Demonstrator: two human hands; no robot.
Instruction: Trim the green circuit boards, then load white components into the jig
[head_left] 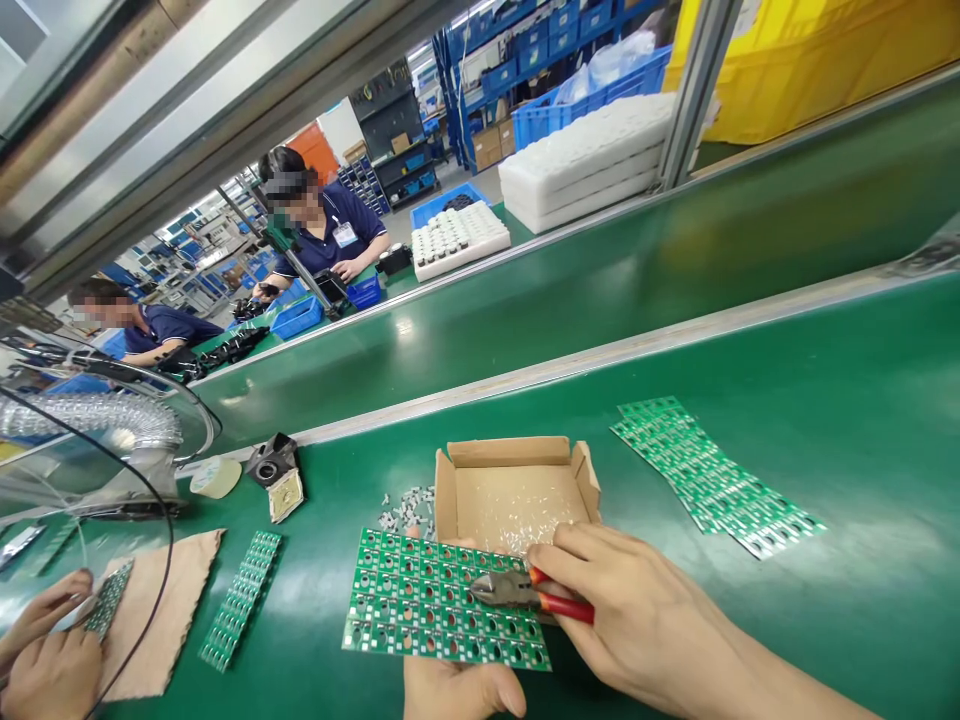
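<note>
A green circuit-board panel (420,600) made of many small squares is held level over the green bench. My left hand (457,688) grips it from underneath at its near edge, thumb showing below. My right hand (637,615) is wrapped round red-handled cutting pliers (525,592), whose metal jaws rest on the panel's right side. Just behind the panel stands a shallow open cardboard box (517,490) with small pale bits lying in it.
A fanned stack of green panels (712,480) lies at right. Small grey parts (409,508) sit left of the box. A narrow board strip (241,598), brown paper (176,600) and another person's hands (45,650) are at left. Two workers sit across the conveyor.
</note>
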